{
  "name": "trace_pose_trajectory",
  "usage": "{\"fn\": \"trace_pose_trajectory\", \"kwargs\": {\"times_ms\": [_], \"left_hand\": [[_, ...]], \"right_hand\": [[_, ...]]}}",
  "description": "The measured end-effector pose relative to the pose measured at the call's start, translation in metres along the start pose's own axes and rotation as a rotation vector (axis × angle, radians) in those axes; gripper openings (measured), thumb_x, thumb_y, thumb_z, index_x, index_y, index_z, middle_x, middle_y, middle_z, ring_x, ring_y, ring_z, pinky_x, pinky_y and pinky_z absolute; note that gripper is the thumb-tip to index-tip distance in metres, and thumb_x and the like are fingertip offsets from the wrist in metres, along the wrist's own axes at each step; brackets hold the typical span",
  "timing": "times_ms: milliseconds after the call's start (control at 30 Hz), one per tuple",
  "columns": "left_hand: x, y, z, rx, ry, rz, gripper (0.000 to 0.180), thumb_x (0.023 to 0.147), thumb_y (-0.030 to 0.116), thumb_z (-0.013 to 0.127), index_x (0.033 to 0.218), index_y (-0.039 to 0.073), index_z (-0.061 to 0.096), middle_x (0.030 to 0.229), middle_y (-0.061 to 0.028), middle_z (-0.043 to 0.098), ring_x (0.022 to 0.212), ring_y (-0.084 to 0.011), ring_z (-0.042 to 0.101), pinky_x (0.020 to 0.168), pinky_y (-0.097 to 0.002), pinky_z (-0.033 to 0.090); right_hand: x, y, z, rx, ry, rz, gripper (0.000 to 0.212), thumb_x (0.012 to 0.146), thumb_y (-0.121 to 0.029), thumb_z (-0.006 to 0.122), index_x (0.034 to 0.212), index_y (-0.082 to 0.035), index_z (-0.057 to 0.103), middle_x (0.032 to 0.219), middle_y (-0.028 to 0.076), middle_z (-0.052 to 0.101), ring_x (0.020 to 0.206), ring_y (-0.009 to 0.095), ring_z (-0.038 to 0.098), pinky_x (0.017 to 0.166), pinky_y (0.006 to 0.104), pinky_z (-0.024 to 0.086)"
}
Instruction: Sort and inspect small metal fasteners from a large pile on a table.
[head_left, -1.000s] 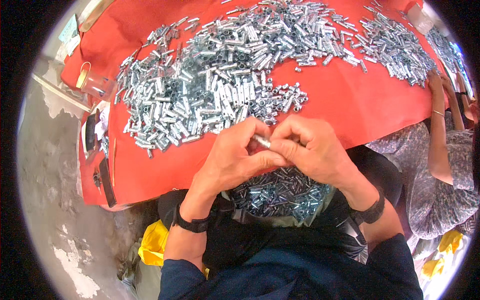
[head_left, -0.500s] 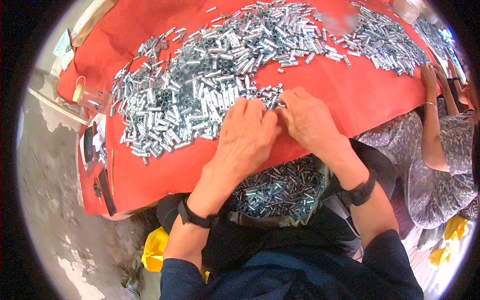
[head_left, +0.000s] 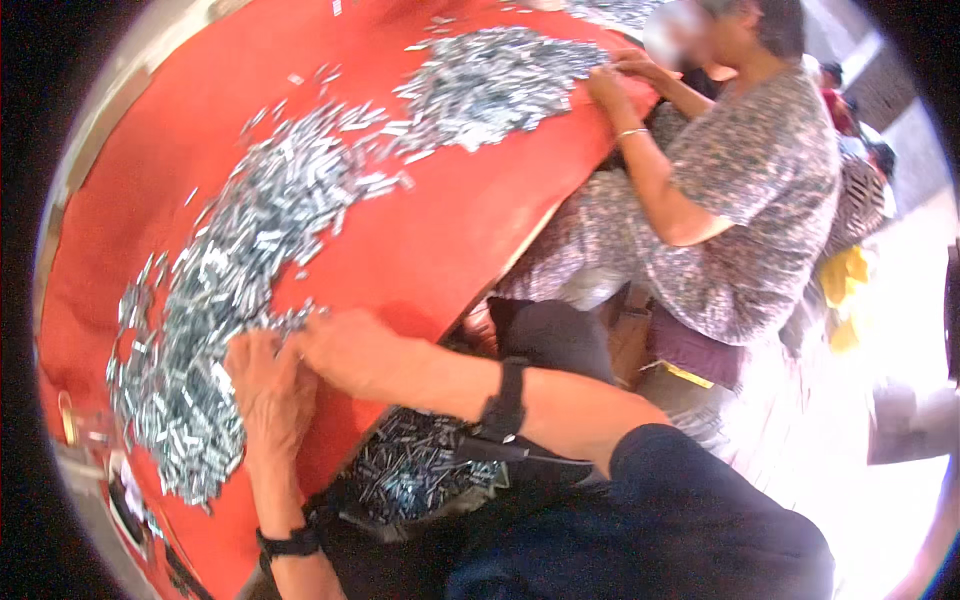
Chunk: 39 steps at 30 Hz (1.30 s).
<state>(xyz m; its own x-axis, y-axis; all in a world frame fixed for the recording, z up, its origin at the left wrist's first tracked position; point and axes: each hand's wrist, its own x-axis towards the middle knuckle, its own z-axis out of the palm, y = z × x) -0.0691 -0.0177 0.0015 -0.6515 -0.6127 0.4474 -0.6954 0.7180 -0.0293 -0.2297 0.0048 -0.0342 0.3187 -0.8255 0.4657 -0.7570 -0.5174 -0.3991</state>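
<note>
Head: container [head_left: 388, 527] of metal pieces [head_left: 420, 465]

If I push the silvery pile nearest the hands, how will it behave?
The pile will likely spread rather than move as one, since stray pieces lie loose around it. Its straight, shiny pieces look rigid, perhaps slippery.

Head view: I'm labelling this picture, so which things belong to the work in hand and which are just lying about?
In the work:
silvery metal pieces, nearest the left hand and right hand
red cover under them
probably the darker metal pieces below its edge

Seemingly lying about:
clear container, far left
yellow bundle, right
</note>
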Motion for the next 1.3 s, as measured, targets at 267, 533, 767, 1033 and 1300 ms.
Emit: {"fn": "trace_pose_trajectory", "kwargs": {"times_ms": [267,533,767,1033,1300], "left_hand": [[-0.01,-0.012,0.003,-0.032,-0.021,0.043,0.018,0.075,0.006,0.065,0.092,0.011,0.066,0.089,-0.0113,0.055,0.089,-0.0345,0.052,0.08,-0.0463,0.042],[-0.012,-0.004,0.002,-0.132,0.077,-0.039,0.021,0.076,0.003,0.07,0.096,0.006,0.064,0.097,-0.013,0.06,0.092,-0.0332,0.054,0.081,-0.0437,0.044],[-0.045,-0.018,-0.017,-0.279,0.187,-0.197,0.019,0.079,0.001,0.07,0.097,0.004,0.063,0.098,-0.0122,0.064,0.09,-0.0333,0.058,0.08,-0.0422,0.046],[-0.059,-0.017,-0.031,-0.247,0.137,-0.179,0.025,0.079,0.002,0.071,0.103,0.004,0.062,0.095,-0.011,0.059,0.086,-0.0328,0.054,0.073,-0.0423,0.048],[-0.059,-0.013,-0.03,-0.371,0.136,-0.212,0.024,0.078,-0.001,0.071,0.101,0.003,0.063,0.095,-0.012,0.063,0.085,-0.0326,0.057,0.075,-0.0417,0.046]], "right_hand": [[0.0,-0.002,0.014,-0.003,-0.081,-0.022,0.018,0.083,-0.01,0.06,0.099,-0.004,0.064,0.095,0.017,0.067,0.079,0.034,0.068,0.067,0.0458,0.056],[0.007,0.034,-0.02,-0.017,0.241,0.151,0.007,0.086,-0.007,0.058,0.089,-0.002,0.053,0.082,0.02,0.06,0.074,0.04,0.059,0.066,0.0517,0.047],[0.03,0.034,0.019,-0.006,0.12,0.16,0.015,0.088,-0.01,0.058,0.098,-0.001,0.05,0.091,0.021,0.058,0.078,0.043,0.062,0.066,0.0508,0.052],[0.028,0.02,-0.006,0.081,0.133,0.188,0.014,0.089,-0.011,0.059,0.091,-0.002,0.049,0.085,0.022,0.059,0.076,0.044,0.06,0.067,0.0523,0.049],[0.017,-0.01,-0.014,0.301,0.016,0.169,0.01,0.088,-0.007,0.061,0.089,0.0,0.053,0.075,0.019,0.059,0.072,0.038,0.06,0.062,0.047,0.047]]}}
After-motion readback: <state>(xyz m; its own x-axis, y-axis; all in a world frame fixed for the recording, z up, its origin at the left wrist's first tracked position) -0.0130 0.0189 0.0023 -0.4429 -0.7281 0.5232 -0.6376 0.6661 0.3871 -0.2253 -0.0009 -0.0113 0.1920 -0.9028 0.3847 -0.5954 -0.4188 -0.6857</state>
